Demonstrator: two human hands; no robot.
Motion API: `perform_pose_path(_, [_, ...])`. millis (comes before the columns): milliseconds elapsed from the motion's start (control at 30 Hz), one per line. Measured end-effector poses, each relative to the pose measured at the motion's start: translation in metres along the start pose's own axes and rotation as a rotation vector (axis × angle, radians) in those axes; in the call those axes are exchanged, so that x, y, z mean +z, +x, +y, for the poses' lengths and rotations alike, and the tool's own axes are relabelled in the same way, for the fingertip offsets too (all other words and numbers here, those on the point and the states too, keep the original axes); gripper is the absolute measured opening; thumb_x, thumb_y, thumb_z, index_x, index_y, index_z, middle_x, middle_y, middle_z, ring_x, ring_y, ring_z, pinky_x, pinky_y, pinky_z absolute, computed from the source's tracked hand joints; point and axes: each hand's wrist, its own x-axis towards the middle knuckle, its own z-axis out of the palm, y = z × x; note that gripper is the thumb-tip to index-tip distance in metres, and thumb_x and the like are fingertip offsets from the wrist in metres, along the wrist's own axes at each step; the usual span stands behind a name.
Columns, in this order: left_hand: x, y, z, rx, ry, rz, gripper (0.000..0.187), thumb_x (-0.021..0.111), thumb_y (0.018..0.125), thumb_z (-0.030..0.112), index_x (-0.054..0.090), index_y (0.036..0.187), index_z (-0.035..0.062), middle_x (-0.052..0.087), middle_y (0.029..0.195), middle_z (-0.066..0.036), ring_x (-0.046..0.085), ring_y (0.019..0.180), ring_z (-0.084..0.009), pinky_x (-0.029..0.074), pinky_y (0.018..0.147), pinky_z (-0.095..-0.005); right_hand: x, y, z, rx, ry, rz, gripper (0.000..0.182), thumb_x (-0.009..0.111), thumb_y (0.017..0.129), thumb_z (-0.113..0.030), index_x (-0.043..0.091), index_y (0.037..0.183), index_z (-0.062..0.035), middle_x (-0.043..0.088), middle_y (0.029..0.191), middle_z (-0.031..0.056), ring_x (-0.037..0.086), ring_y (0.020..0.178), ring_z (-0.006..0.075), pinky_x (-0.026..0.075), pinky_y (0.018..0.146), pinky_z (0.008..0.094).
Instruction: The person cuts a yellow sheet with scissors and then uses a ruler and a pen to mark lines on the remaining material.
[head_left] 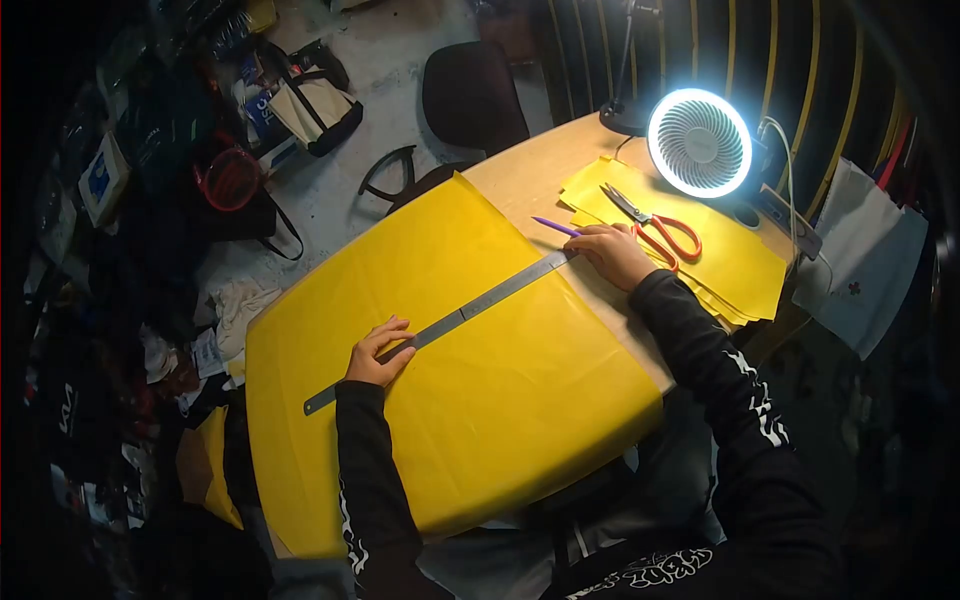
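A large yellow sheet [480, 400] covers much of the wooden table, and a long metal ruler [490, 297] lies slantwise across it. My left hand [380, 352] rests on the lower part of the ruler, fingers apart, with the thumb along its edge. At the ruler's upper right end is my right hand [612, 252], its fingers curled together over a purple pen [552, 226] whose tip points up and left. Just beyond that hand, scissors with red-orange handles [655, 228] lie on smaller yellow pieces [745, 265].
A lit round fan [700, 143] stands at the table's [540, 160] back right, beside a dark lamp base [622, 118]. A white bag [860, 255] hangs at the right. Behind the table are a dark chair [473, 95] and a cream-and-black bag [312, 108] on the floor.
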Motion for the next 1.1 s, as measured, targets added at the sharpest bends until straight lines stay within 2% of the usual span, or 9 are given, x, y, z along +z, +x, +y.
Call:
perform_pose_path(333, [-0.0019, 0.0002, -0.0021, 0.026, 0.034, -0.025, 0.023, 0.071, 0.080, 0.010, 0.071, 0.102, 0.0036, 0.062, 0.124, -0.014, 0.049, 0.129, -0.0278, 0.041, 0.105, -0.0353, 0.0016, 0.0018, 0.0015, 0.010, 0.030, -0.019, 0.023, 0.059, 0.087, -0.010, 0.069, 0.107, -0.0142, 0.067, 0.112, 0.0048, 0.060, 0.109, 0.0216, 0.039, 0.089, 0.0387])
perform_pose_path(533, [-0.0005, 0.0000, -0.0017, -0.023, -0.044, -0.014, 0.023, 0.073, 0.078, 0.011, 0.072, 0.101, 0.0062, 0.064, 0.123, -0.013, 0.049, 0.129, -0.0289, 0.039, 0.106, -0.0357, -0.0003, 0.0009, -0.0009, 0.008, 0.023, -0.009, 0.022, 0.059, 0.087, -0.010, 0.070, 0.106, -0.0138, 0.067, 0.112, 0.0055, 0.060, 0.109, 0.0218, 0.039, 0.090, 0.0396])
perform_pose_path(833, [-0.0021, 0.0000, -0.0011, 0.017, 0.008, -0.035, 0.024, 0.071, 0.079, 0.008, 0.070, 0.103, 0.0033, 0.062, 0.124, -0.015, 0.049, 0.129, -0.0287, 0.040, 0.105, -0.0357, 0.0007, 0.0019, 0.0019, 0.028, 0.061, -0.034, 0.022, 0.058, 0.088, -0.011, 0.070, 0.107, -0.0139, 0.067, 0.113, 0.0055, 0.059, 0.110, 0.0215, 0.038, 0.092, 0.0393])
perform_pose_path(1100, [-0.0013, -0.0001, 0.0009, -0.016, -0.034, -0.017, 0.023, 0.073, 0.077, 0.011, 0.072, 0.099, 0.0054, 0.064, 0.122, -0.013, 0.049, 0.129, -0.0292, 0.039, 0.105, -0.0363, 0.0029, 0.0014, 0.0033, 0.039, 0.073, -0.025, 0.021, 0.059, 0.089, -0.013, 0.069, 0.107, -0.0141, 0.067, 0.112, 0.0051, 0.058, 0.112, 0.0205, 0.038, 0.093, 0.0394])
